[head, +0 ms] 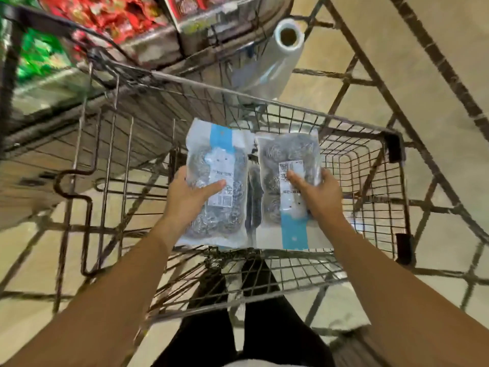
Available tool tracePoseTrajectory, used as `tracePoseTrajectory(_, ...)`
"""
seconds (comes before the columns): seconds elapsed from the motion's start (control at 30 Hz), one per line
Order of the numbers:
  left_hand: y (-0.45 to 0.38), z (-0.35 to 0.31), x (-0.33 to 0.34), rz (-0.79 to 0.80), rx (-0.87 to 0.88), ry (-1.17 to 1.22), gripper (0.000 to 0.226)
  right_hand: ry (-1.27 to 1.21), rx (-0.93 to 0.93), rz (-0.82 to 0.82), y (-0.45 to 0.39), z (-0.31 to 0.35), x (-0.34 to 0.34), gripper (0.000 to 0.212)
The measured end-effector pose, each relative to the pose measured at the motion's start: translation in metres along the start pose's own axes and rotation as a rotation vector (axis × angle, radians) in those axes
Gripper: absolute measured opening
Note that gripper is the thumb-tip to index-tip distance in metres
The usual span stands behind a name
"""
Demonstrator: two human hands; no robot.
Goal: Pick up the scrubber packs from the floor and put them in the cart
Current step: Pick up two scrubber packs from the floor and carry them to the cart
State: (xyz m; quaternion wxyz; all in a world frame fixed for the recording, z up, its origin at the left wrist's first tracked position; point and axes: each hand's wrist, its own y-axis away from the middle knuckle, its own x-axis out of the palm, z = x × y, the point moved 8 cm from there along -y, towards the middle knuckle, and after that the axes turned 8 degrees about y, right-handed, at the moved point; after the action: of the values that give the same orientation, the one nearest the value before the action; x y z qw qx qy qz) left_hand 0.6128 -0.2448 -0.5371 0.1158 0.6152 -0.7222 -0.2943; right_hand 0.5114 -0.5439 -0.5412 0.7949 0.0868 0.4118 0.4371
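Two clear packs of steel scrubbers with blue stripes are held side by side over the wire cart [352, 123]. My left hand [188, 200] grips the left scrubber pack [217, 165] from its left edge, thumb across the label. My right hand [317, 197] grips the right scrubber pack [288, 154] from its right edge, thumb on its white label. Both packs hover above the cart's small upper basket, near its rim closest to me. I cannot tell whether they touch the basket floor.
A roll of clear plastic film [275, 59] leans at the cart's far side. Shelves with red and green packets [105, 14] stand at the upper left. Tiled floor [449, 35] surrounds the cart. My legs show under the basket [254, 327].
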Motion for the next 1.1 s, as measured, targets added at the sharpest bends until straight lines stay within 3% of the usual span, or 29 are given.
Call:
tracePoseTrajectory(0.13, -0.015, 0.052, 0.010, 0.008, -0.132, 0.029, 0.073, 0.022, 0.056, 0.042, -0.012, -0.035, 0.025, 0.047)
tracePoseTrajectory(0.27, -0.028, 0.093, 0.023, -0.014, -0.209, -0.005, 0.114, 0.031, 0.116, 0.067, -0.024, -0.069, 0.044, 0.032)
tracePoseTrajectory(0.43, -0.041, 0.124, 0.037, -0.071, -0.279, -0.019, 0.089, 0.096, 0.135, 0.090, -0.043, -0.090, 0.063, 0.036)
tracePoseTrajectory(0.73, -0.048, 0.143, 0.051, -0.078, -0.344, -0.065, 0.122, 0.144, 0.126, 0.147, -0.059, -0.096, 0.085, 0.050)
tracePoseTrajectory(0.8, -0.046, 0.144, 0.055, -0.077, -0.382, -0.122, 0.113, 0.185, 0.112, 0.161, -0.057, -0.096, 0.087, 0.055)
tracePoseTrajectory(0.9, -0.046, 0.149, 0.049, -0.126, -0.419, -0.247, 0.081, 0.403, 0.118, 0.183, -0.053, -0.097, 0.089, 0.076)
tracePoseTrajectory(1.1, -0.039, 0.121, 0.048, -0.113, -0.352, -0.598, 0.085, 0.725, 0.121, 0.253, -0.049, -0.094, 0.083, 0.097)
